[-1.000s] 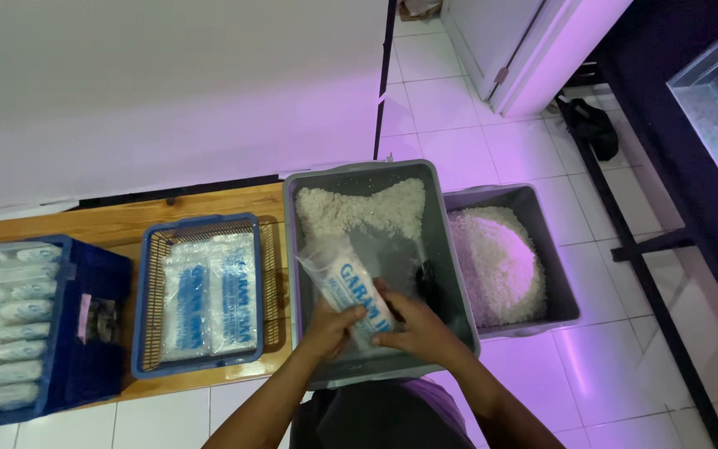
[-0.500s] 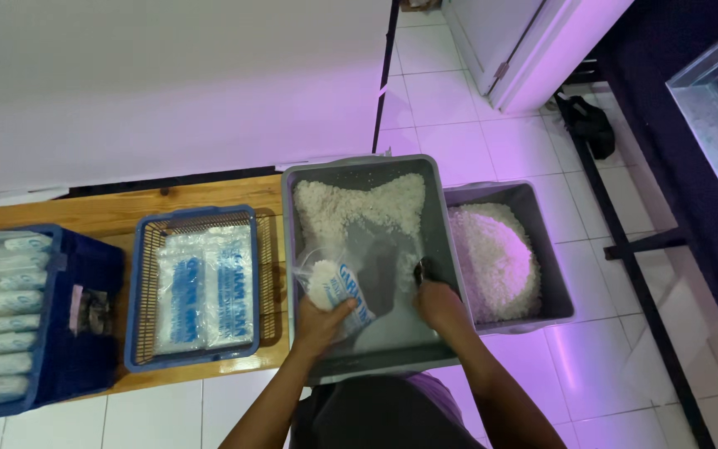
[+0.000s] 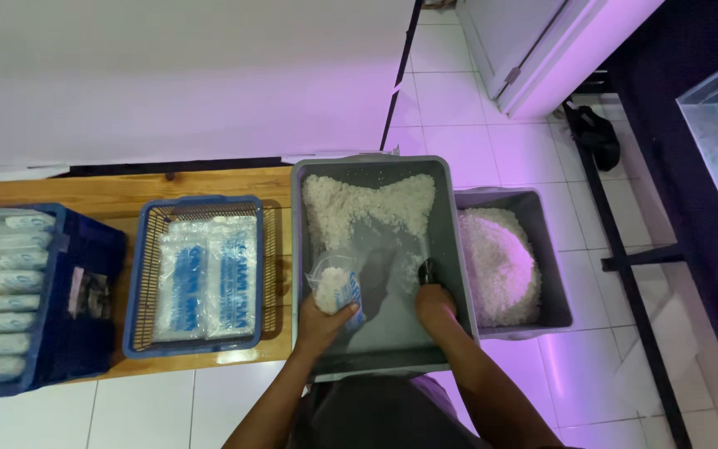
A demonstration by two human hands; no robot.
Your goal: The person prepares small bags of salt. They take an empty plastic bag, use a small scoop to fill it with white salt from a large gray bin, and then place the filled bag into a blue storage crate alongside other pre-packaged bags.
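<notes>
Since one second ago, both hands no longer share the bag: the right hand (image 3: pixel 434 301) has let go and moved to the grain beside it, while the left hand (image 3: pixel 323 320) alone carries the bag (image 3: pixel 336 287).

Left hand: closed around the lower part of the clear plastic bag, which has blue print and is part-filled with white grain. Its mouth points up and away, over the near half of the grey tub (image 3: pixel 450 249).

Right hand: down in the tub, fingers curled on what appears to be a small dark scoop (image 3: pixel 428 270); the view is too small to confirm, and I cannot tell how firmly it is gripped.

Rice (image 3: pixel 367 208) is heaped against the far wall of the tub, the near floor nearly bare. A second, smaller tub (image 3: pixel 552 274) of rice stands just beside it on the right. On the wooden worktop (image 3: pixel 118 189) to the left sit a blue basket (image 3: pixel 139 274) of flat filled packs and a blue crate (image 3: pixel 85 249) of stacked packs.

Risks: the bag is held one-handed with a slack mouth; a tilt or a loose grip would likely spill grain back into the tub or over its near rim onto the tiled floor (image 3: pixel 475 100). A scoop brought in off-centre could miss the narrow opening.
</notes>
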